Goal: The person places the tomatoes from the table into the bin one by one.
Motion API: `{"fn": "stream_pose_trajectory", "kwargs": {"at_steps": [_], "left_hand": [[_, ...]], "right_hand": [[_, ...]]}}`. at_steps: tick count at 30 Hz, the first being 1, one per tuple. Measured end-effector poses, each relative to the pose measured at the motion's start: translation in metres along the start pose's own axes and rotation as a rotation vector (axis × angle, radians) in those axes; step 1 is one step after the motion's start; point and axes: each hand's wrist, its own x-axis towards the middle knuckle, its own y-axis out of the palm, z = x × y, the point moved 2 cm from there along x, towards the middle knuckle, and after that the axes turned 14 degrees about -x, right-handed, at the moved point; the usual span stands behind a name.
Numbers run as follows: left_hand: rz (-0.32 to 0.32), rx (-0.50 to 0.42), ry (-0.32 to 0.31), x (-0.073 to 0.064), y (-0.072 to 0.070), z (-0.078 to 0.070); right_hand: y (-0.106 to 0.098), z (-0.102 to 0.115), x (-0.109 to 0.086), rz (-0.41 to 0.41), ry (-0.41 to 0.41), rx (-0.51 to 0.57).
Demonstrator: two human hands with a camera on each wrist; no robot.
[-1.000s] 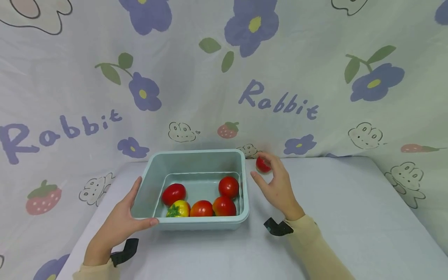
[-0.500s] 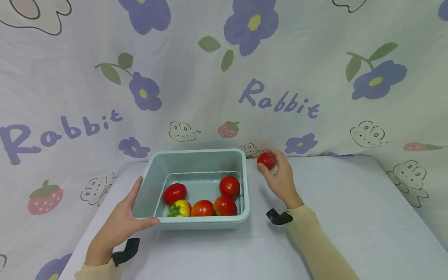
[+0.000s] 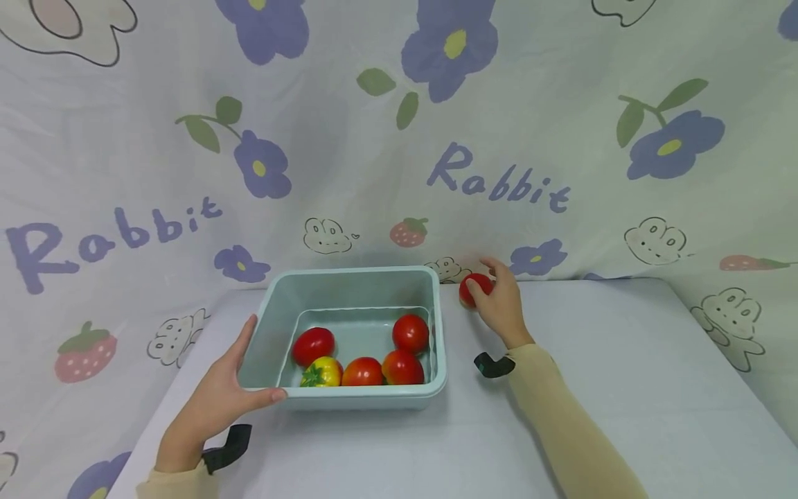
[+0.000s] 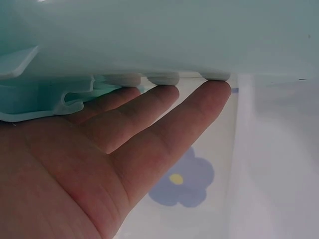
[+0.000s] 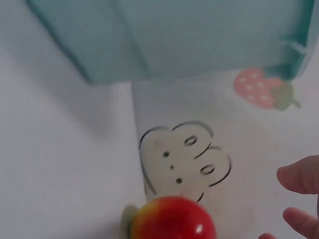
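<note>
A pale blue-green plastic bin (image 3: 349, 392) stands on the white table. My left hand (image 3: 215, 391) rests against its left front corner, thumb along the front, straight fingertips (image 4: 218, 89) touching the outer wall. Just beyond the bin's right side lies a round red fruit (image 3: 476, 287); the right wrist view shows it red with a yellow side (image 5: 172, 219). My right hand (image 3: 501, 303) is beside it, thumb overlapping it in the head view and forefinger raised apart. Whether the thumb touches the fruit cannot be told. In the right wrist view the fingers (image 5: 301, 177) are spread away from it.
Inside the bin lie several red fruits, one of them (image 3: 314, 346) at the left, and a yellow one (image 3: 321, 373) with a green top. A patterned cloth (image 3: 361, 173) hangs at the table's back edge. White tabletop (image 3: 623, 374) extends to the right.
My right hand has come round the red fruit, then spread its fingers. The fruit has shifted slightly and shows a different side. My left hand stays at the bin corner.
</note>
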Motion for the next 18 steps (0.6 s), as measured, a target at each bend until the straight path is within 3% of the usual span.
{"fn": "stream_pose_trajectory", "kwargs": {"at_steps": [5, 18], "left_hand": [[-0.001, 0.001, 0.005, 0.000, 0.000, -0.001], [-0.004, -0.001, -0.003, -0.001, 0.000, -0.002]], "right_hand": [[0.007, -0.010, 0.009, 0.029, 0.022, -0.095], [0.019, -0.028, 0.025, 0.303, 0.197, -0.256]]}}
